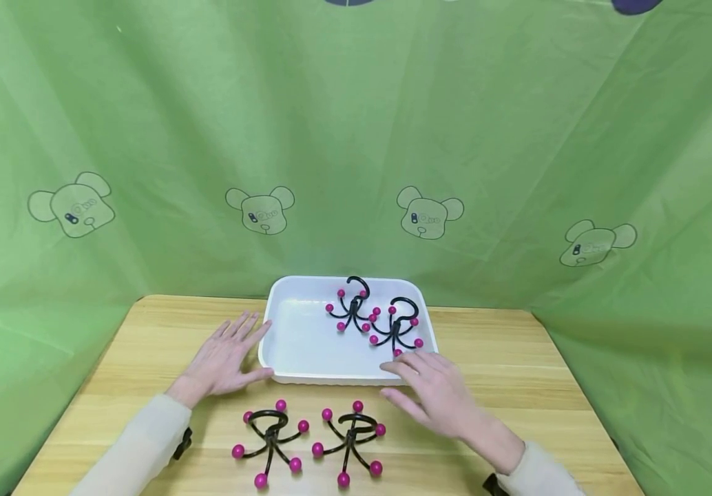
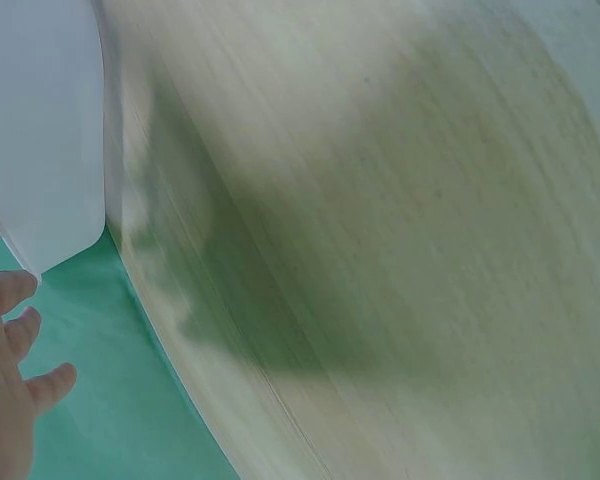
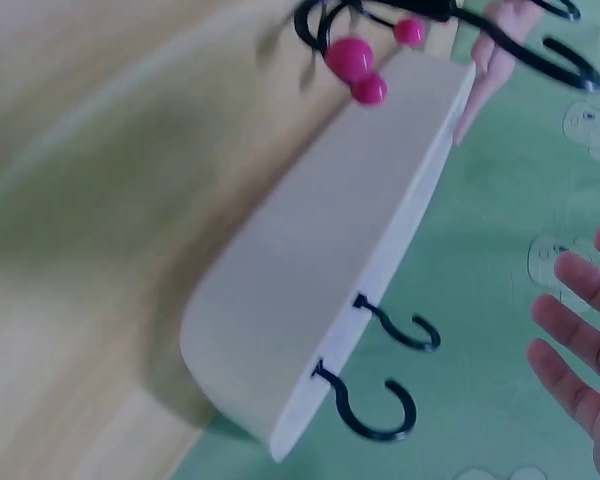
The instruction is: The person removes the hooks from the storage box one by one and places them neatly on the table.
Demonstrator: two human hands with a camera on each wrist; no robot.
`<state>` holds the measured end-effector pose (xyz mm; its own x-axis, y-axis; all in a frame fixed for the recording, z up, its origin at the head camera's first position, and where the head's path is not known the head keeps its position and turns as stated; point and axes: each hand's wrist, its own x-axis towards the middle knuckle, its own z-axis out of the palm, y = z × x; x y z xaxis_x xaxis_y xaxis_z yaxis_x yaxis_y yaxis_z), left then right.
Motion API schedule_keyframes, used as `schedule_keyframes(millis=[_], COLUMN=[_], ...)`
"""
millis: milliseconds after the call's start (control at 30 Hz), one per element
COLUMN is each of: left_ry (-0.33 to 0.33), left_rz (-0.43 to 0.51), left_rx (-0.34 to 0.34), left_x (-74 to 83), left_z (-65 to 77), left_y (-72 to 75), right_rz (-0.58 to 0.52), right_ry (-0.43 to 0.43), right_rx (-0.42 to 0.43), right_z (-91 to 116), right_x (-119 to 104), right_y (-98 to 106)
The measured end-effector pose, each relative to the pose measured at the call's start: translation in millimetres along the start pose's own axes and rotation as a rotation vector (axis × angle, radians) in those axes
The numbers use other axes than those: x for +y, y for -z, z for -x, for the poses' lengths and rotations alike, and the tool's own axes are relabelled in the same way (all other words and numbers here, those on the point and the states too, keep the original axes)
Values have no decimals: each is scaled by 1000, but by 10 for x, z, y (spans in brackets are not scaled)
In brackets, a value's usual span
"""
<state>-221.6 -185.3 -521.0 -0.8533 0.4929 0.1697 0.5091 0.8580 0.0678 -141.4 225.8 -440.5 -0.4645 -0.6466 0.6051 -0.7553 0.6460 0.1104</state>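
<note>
A white tray [image 1: 312, 344] stands at the back of the table. My left hand [image 1: 222, 359] is at its left side, fingers spread and straight, the thumb by the front left corner; whether it touches the rim I cannot tell. My right hand [image 1: 435, 394] hovers by the front right edge, fingers relaxed and holding nothing. Inside the tray are two black hooks with several pink-tipped arms, one at the back [image 1: 354, 307] and one at the right [image 1: 396, 328]. Two more such hooks, a left one [image 1: 271, 437] and a right one [image 1: 351, 437], stand on the table in front.
The light wooden table [image 1: 505, 358] ends at a green curtain [image 1: 343, 138] printed with bear heads, which hangs behind and along both sides. In the right wrist view, the tray's outer wall [image 3: 290, 230] shows with two hook ends rising above its rim.
</note>
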Motion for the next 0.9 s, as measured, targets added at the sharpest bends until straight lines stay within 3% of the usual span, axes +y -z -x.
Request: schedule_keyframes(millis=[367,900], left_ry=[0,-4], left_rz=[-8,1], left_rx=[6,1], left_x=[2,-2], left_z=[10,9], left_y=[5,-2], right_rz=[32,95], right_ry=[-67,-176], right_rx=[-8,-27], right_z=[-109,-168], right_x=[331,785], right_y=[121,34])
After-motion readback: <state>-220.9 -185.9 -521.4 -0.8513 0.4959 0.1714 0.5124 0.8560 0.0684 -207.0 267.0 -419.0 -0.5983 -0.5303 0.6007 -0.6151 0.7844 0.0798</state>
